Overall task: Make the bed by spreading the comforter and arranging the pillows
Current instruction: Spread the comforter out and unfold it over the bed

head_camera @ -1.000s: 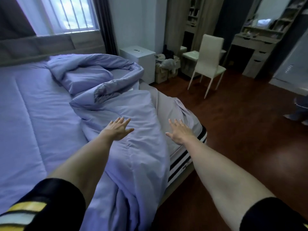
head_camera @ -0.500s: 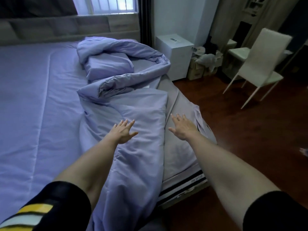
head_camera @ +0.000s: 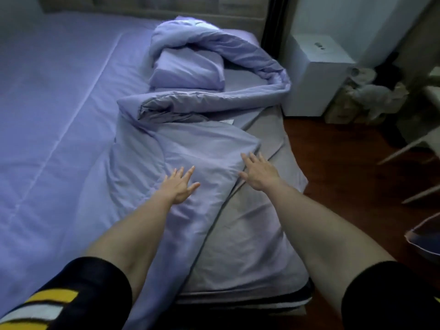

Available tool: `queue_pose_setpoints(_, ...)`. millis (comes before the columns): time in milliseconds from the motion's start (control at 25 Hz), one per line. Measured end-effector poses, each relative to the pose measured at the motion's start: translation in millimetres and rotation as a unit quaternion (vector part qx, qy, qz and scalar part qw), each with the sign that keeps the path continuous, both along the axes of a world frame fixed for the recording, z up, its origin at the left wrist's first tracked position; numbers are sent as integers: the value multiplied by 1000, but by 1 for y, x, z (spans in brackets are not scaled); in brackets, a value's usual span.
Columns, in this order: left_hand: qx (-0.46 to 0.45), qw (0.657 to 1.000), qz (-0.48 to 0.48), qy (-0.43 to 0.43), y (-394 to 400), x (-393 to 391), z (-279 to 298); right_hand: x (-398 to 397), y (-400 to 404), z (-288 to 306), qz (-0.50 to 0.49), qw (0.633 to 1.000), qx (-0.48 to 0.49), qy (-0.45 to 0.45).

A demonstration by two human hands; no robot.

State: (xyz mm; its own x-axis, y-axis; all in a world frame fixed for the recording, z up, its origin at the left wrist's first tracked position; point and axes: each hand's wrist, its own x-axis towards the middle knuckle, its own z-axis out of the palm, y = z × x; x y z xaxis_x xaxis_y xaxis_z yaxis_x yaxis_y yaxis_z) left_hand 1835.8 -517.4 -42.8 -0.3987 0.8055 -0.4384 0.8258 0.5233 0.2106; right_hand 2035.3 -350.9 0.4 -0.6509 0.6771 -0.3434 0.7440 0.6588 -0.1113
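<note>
A lavender comforter (head_camera: 204, 148) lies bunched and twisted along the right side of the bed (head_camera: 54, 120), rolled up toward the headboard. A lavender pillow (head_camera: 188, 70) sits inside the loop of the roll. My left hand (head_camera: 179, 185) rests flat on the comforter, fingers spread. My right hand (head_camera: 258, 173) is open at the comforter's right edge, where it meets the grey sheet (head_camera: 252, 225). Neither hand grips anything.
A white bedside cabinet (head_camera: 314, 75) stands right of the bed's head. Boxes and clutter (head_camera: 366, 98) sit beside it. White chair legs (head_camera: 409, 151) stand on the dark wooden floor (head_camera: 345, 167) at the right. The upholstered headboard (head_camera: 166, 10) runs along the top.
Both hands have reached further forward and come down onto the comforter. The view has tilted down and swung left, so the chair and window have mostly left the picture.
</note>
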Motion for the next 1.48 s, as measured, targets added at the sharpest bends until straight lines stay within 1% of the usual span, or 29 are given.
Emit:
queue_pose_setpoints(120, -2, 998, 63, 11, 13, 26, -17, -12, 44, -14, 61, 998, -14, -3)
queue_pose_setpoints(240, -20, 994, 111, 2, 26, 46, -34, -33, 87, -36, 117, 993, -11, -1)
queue_pose_setpoints(400, -58, 987, 151, -10, 40, 55, -64, -70, 132, -63, 154, 988, -12, 20)
queue_pose_setpoints(520, -64, 983, 169, -17, 48, 56, -85, -100, 161, -80, 172, 985, -1, 26)
queue_pose_setpoints(680, -48, 985, 163, 33, 48, 61, -115, -146, 193, -106, 197, 980, 17, 37)
queue_pose_setpoints(800, -39, 983, 168, 69, 47, 64, -126, -156, 203, -127, 184, 982, -31, 33)
queue_pose_setpoints(880, -43, 981, 167, 84, 48, 68, -126, -153, 198, -138, 182, 982, -41, 29)
queue_pose_setpoints(960, -40, 979, 176, 91, 49, 74, -125, -148, 190, -145, 197, 979, 0, 55)
queue_pose_setpoints(1080, -33, 979, 191, 62, 47, 82, -118, -140, 175, -140, 204, 971, 51, 111)
queue_pose_setpoints(1200, -37, 980, 194, 28, 41, 91, -104, -120, 156, -124, 190, 970, 94, 116)
queue_pose_setpoints(1320, -26, 982, 186, 1, 29, 110, -87, -84, 137, -104, 179, 970, 117, 112)
queue_pose_setpoints(1480, -12, 987, 157, -22, 2, 152, -61, -14, 107, -75, 161, 970, 145, 111)
